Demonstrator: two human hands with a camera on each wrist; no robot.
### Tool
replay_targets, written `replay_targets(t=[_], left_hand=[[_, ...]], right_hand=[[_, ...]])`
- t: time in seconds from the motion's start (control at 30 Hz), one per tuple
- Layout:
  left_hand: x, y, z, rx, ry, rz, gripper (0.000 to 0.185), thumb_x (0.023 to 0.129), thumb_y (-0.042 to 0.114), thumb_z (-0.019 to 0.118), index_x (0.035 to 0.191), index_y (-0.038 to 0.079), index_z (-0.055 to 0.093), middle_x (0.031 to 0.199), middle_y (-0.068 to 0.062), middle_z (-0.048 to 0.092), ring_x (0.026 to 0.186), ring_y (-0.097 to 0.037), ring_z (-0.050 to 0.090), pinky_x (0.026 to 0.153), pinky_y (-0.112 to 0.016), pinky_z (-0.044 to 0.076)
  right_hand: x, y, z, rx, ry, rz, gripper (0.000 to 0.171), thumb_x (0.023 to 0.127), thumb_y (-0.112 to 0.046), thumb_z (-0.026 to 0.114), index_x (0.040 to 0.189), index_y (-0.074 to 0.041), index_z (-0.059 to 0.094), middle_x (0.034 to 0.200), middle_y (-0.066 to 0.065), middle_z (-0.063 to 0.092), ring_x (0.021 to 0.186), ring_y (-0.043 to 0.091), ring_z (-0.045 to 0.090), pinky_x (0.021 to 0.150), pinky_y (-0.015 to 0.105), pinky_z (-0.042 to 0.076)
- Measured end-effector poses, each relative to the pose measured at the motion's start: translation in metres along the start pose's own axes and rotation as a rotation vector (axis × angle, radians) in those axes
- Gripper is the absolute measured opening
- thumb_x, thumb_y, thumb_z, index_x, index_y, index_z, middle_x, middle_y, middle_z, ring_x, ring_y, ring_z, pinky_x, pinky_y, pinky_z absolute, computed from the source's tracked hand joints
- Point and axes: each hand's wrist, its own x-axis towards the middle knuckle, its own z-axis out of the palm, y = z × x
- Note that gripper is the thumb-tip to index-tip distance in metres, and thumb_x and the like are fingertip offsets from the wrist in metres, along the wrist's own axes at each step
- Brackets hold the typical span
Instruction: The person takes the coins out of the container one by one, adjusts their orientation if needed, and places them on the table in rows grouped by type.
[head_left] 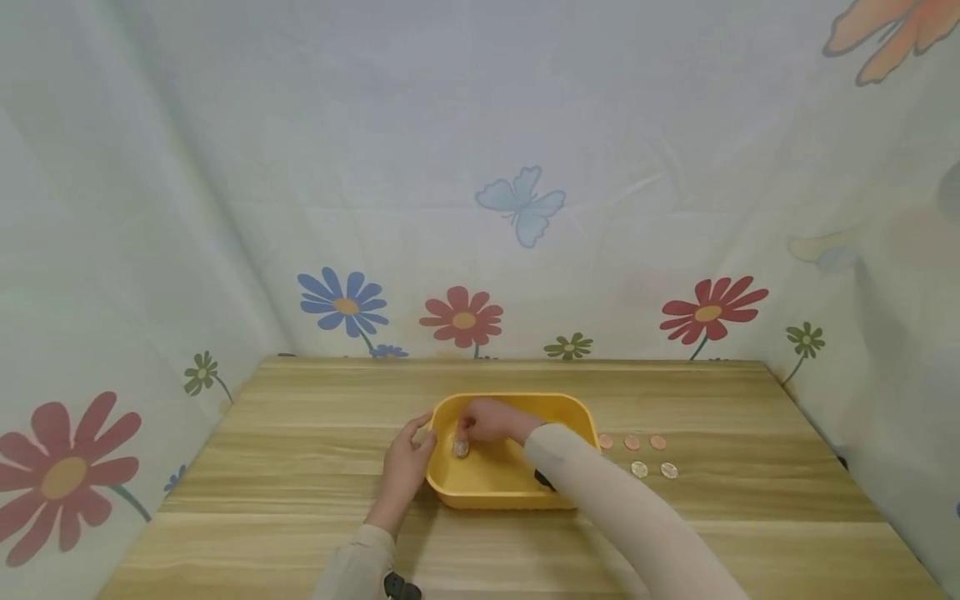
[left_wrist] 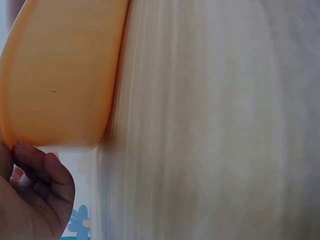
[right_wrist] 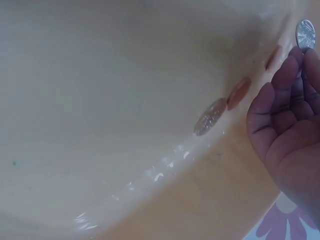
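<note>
A yellow plastic bin [head_left: 510, 501] sits on the table. My left hand [head_left: 406, 463] holds its left end at the rim; in the left wrist view, curled fingers [left_wrist: 59, 175] touch the bin's orange-looking outer wall [left_wrist: 65, 75]. Inside the bin, near its left end, my right hand [head_left: 487, 421] pinches a silver coin [right_wrist: 305, 35] between thumb and fingertips. Beside that hand, the right wrist view shows a shiny coin [right_wrist: 210, 116] and a copper coin [right_wrist: 239, 93] in a row along the bin. The right forearm hides part of the bin's right side.
Right of the bin on the wooden table [head_left: 322, 483] lie several coins: three copper ones, among them a copper coin [head_left: 657, 442], and two paler ones, including a pale coin [head_left: 669, 471]. A flower-printed cloth [head_left: 420, 208] hangs behind the table and at both sides.
</note>
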Motion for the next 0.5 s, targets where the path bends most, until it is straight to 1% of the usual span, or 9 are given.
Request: replay_targets(t=[0.13,0.23,0.37,0.5], left_hand=[[0.001,-0.001,0.0,0.0,-0.003,-0.006,0.043,0.103,0.018,0.056,0.145,0.008,0.056,0.054,0.008,0.037,0.047,-0.006,0.038,0.046,-0.019,0.037],[0.002,-0.001,0.0,-0.001,-0.007,-0.01,0.043,0.103,0.018,0.056,0.146,0.008,0.056,0.054,0.007,0.038,0.047,-0.007,0.038,0.046,-0.019,0.037],[0.002,-0.002,0.0,-0.004,-0.014,-0.013,0.044,0.104,0.019,0.055,0.146,0.008,0.055,0.054,0.007,0.039,0.047,-0.007,0.039,0.046,-0.019,0.038],[0.003,-0.002,0.0,-0.002,-0.023,-0.018,0.044,0.104,0.019,0.055,0.147,0.009,0.055,0.055,0.006,0.041,0.048,-0.007,0.04,0.047,-0.019,0.039]], right_hand=[[-0.003,0.001,-0.007,0.049,-0.001,0.049,0.016,0.097,-0.012,0.066,0.085,-0.004,0.072,0.072,-0.006,0.054,0.064,0.006,0.044,0.061,0.016,0.036],[-0.006,0.001,-0.012,0.096,-0.015,0.085,0.018,0.098,-0.012,0.064,0.084,-0.005,0.07,0.067,-0.004,0.051,0.059,0.008,0.044,0.056,0.018,0.036],[-0.01,0.0,-0.02,0.12,-0.022,0.112,0.019,0.1,-0.012,0.062,0.084,-0.006,0.07,0.071,-0.001,0.058,0.058,0.009,0.045,0.055,0.02,0.038],[-0.016,0.0,-0.029,0.132,-0.02,0.102,0.016,0.1,-0.01,0.062,0.086,-0.006,0.07,0.082,0.001,0.066,0.067,0.011,0.053,0.061,0.019,0.043]])
